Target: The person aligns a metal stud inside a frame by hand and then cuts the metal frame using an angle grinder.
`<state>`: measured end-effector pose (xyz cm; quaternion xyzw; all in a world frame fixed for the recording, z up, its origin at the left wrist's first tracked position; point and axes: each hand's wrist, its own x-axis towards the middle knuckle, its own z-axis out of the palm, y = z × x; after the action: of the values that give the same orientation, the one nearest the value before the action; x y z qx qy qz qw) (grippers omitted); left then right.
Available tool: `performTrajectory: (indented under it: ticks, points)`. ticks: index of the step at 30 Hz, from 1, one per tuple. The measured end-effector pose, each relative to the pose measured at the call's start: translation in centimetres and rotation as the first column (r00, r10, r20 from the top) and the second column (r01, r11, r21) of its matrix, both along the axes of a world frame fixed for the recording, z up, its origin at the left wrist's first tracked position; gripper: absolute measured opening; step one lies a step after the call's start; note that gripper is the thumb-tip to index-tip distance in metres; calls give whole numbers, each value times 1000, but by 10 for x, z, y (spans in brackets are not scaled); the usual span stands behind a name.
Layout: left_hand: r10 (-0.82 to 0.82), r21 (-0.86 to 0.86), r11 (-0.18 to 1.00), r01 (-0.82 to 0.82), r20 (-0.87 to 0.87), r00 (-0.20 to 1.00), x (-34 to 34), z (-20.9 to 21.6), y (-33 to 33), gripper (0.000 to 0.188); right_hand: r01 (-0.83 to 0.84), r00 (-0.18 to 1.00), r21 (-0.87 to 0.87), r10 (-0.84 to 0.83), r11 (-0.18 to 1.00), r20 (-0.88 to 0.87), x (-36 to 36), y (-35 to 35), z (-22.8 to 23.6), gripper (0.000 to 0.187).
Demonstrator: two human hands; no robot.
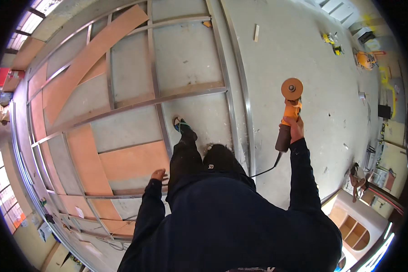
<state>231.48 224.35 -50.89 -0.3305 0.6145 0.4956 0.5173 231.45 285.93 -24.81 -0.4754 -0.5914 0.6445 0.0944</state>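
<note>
- Right hand (296, 128) is clenched around the grinder's body, holding the one angle grinder (289, 113) out over the concrete floor (313, 68), disc forward.
- The grinder looks heavy and rigid; grip the body, clear of the disc.
- Left hand (158, 174) hangs loosely curled, empty, above the one metal frame (156, 97) with several plywood panels (133, 161).

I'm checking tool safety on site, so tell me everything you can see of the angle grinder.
The angle grinder has an orange body, a dark rear grip and a round orange-brown disc at its head. The right hand holds it by the body, disc end pointing away from the person, raised above the concrete floor. A black cord trails from its rear end. No guard can be made out.
</note>
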Motion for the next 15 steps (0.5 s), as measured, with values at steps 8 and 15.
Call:
performTrajectory:
  ticks: [8, 15]
  points:
    - [-721, -96, 691, 716, -31, 692, -91, -6, 89, 76, -292, 952, 146, 273, 945, 136, -97, 35, -81, 46]
    - [-925, -420, 109, 901, 289, 246, -77, 2, 177, 102, -534, 807, 201, 424, 821, 411, -99, 88, -262, 52]
